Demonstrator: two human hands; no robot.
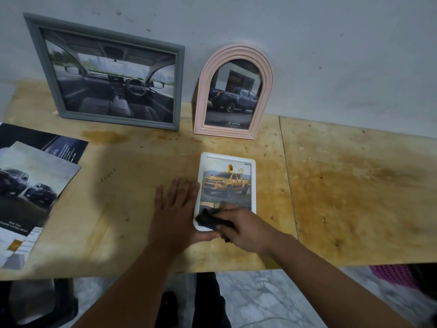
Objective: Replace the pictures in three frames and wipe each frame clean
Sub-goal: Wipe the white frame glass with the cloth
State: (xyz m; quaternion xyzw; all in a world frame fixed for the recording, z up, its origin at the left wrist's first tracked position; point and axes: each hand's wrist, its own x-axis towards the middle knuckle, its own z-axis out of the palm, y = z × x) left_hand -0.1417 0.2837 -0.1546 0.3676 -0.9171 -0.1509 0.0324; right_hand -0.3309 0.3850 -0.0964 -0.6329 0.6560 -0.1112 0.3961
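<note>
Right hand (238, 227): fingers curled round a dark cloth (211, 218), which it presses onto the near left corner of the white frame (252, 185). The cloth covers that corner and part of the lower glass.

Left hand (176, 209): flat on the table (343, 185), palm down, fingers straight and slightly spread, holding nothing. Its fingers lie along the left edge of the white frame, touching or just beside it; the thumb reaches toward the frame's near edge, below the cloth.

White frame: lying flat, face up, near the middle of the table, long side running away from the person. It holds a picture of a yellow pickup truck (225, 184). Two small yellowish-brown marks show on the upper part of the picture; whether they are print or dirt cannot be told.

Behind it, standing upright on the table and leaning against the wall (331, 55): a pink arched frame (203, 95) with a picture of a dark pickup, and to its left, just beside it, a larger grey rectangular frame (179, 91) with a picture of a car interior.

At the left edge of the table, well apart from the white frame: a loose overlapping pile of printed car brochures (35, 185), lying flat.

The table is a stained pale board with a seam running front to back right of the white frame. Below its near edge: marbled floor (260, 299) and, at far right, part of a pink perforated basket (392, 275).
</note>
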